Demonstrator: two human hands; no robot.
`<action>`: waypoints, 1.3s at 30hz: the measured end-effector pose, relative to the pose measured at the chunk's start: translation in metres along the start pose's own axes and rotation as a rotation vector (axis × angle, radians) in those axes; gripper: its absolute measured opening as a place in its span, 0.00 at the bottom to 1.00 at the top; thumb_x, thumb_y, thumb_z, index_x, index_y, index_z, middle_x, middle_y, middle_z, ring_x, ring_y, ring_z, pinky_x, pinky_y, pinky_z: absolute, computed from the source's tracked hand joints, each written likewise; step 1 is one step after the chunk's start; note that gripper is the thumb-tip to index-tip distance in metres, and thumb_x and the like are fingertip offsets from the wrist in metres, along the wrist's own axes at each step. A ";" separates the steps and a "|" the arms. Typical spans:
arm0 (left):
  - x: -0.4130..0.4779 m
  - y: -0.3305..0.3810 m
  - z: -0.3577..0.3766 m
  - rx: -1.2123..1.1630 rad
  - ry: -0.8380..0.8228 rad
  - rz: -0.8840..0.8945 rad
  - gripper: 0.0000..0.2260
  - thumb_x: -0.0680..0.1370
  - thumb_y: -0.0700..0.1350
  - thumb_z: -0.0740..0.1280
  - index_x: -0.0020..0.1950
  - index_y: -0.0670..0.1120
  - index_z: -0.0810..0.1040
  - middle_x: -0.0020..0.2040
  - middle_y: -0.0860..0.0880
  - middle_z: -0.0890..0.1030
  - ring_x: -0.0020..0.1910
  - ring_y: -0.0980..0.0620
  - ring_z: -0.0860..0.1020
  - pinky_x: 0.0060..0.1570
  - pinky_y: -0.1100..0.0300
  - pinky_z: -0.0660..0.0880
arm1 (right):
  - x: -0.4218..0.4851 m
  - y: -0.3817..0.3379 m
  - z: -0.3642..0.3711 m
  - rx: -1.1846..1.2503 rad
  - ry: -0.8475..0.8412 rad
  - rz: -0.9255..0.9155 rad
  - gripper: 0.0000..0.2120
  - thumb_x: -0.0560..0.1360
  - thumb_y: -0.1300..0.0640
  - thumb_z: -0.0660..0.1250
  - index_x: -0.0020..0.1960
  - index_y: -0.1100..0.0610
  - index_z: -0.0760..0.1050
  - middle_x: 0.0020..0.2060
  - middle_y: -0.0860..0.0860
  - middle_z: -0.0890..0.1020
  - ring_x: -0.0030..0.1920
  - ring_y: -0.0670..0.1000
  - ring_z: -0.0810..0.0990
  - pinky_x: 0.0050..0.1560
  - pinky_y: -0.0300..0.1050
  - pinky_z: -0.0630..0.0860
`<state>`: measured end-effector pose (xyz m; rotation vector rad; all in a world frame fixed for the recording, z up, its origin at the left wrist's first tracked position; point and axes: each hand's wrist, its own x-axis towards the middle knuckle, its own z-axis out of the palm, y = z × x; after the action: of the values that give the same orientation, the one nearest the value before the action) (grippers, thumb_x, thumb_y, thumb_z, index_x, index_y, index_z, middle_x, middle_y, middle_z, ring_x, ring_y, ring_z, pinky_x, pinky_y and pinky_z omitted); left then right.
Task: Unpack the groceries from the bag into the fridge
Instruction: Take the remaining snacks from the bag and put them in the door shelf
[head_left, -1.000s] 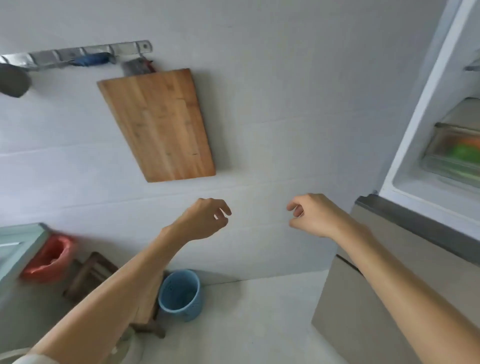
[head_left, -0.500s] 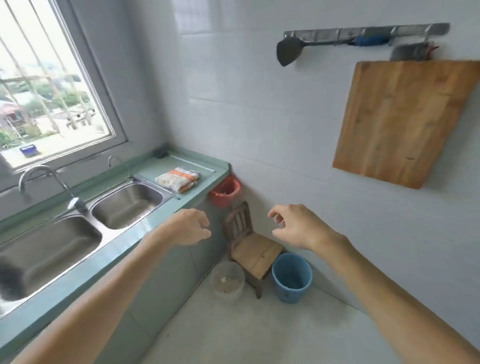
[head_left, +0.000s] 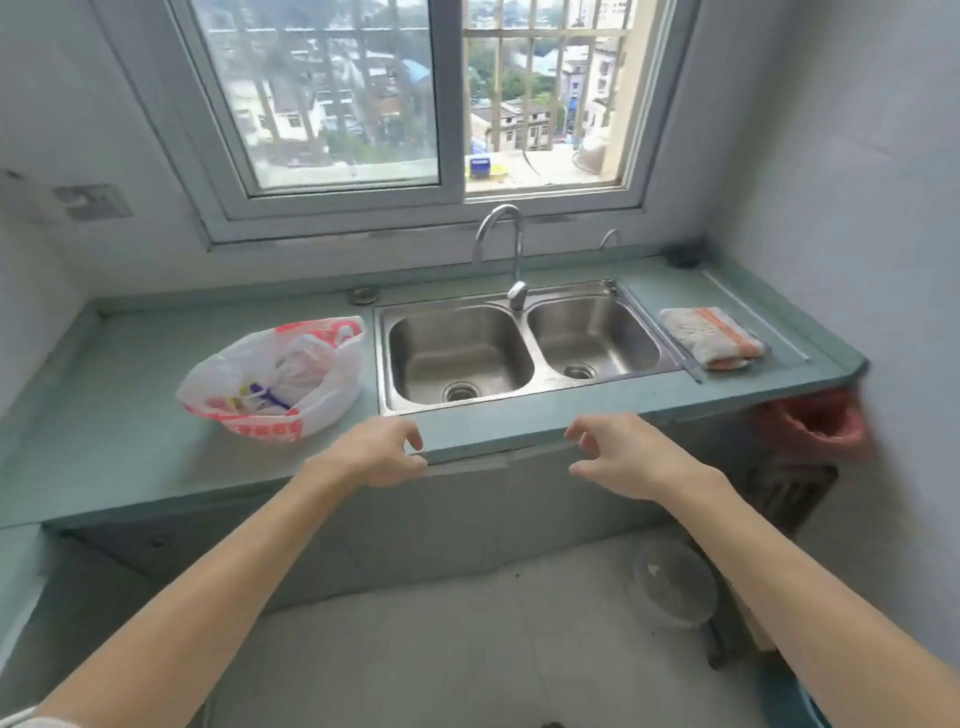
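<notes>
A white plastic grocery bag (head_left: 332, 384) with red print lies open on the green counter (head_left: 119, 415), left of the sink. Wrapped items show inside it, one with a purple part. My left hand (head_left: 376, 449) hovers at the counter's front edge, right of the bag, fingers loosely curled and holding nothing. My right hand (head_left: 621, 452) hangs level with it in front of the sink, also loosely curled and empty. The fridge is out of view.
A steel double sink (head_left: 519, 348) with a curved tap (head_left: 506, 249) sits under the window. A folded cloth (head_left: 711, 338) lies on the counter's right end. A red bag (head_left: 815, 421) hangs below that end. A pale bucket (head_left: 672, 582) stands on the floor.
The view has swung left from the fridge and the wall with the cutting board to the sink counter. The grocery bag has come into view. Both hands stay raised and empty.
</notes>
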<state>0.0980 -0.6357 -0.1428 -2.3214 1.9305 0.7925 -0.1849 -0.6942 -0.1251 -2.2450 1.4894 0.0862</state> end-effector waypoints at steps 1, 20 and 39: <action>-0.001 -0.020 -0.002 -0.016 -0.004 -0.048 0.17 0.76 0.52 0.66 0.64 0.51 0.77 0.62 0.50 0.80 0.59 0.50 0.77 0.60 0.56 0.74 | 0.018 -0.014 0.005 -0.020 -0.035 -0.036 0.20 0.75 0.53 0.68 0.66 0.51 0.74 0.58 0.48 0.79 0.58 0.50 0.77 0.58 0.44 0.74; 0.116 -0.206 -0.100 -0.126 0.181 -0.485 0.14 0.74 0.47 0.67 0.59 0.48 0.80 0.53 0.50 0.84 0.51 0.51 0.81 0.52 0.57 0.77 | 0.331 -0.182 0.036 -0.218 -0.280 -0.528 0.22 0.72 0.58 0.65 0.66 0.52 0.74 0.57 0.52 0.81 0.58 0.56 0.79 0.48 0.44 0.74; 0.214 -0.329 -0.078 -0.106 0.005 -0.358 0.18 0.73 0.47 0.62 0.62 0.51 0.79 0.62 0.51 0.80 0.60 0.49 0.78 0.58 0.51 0.76 | 0.437 -0.279 0.105 -0.090 -0.433 -0.589 0.22 0.77 0.61 0.65 0.71 0.55 0.70 0.66 0.53 0.76 0.63 0.55 0.76 0.63 0.50 0.75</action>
<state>0.4529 -0.7800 -0.2571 -2.6215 1.4380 0.8666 0.2646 -0.9397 -0.2547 -2.4392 0.5880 0.4282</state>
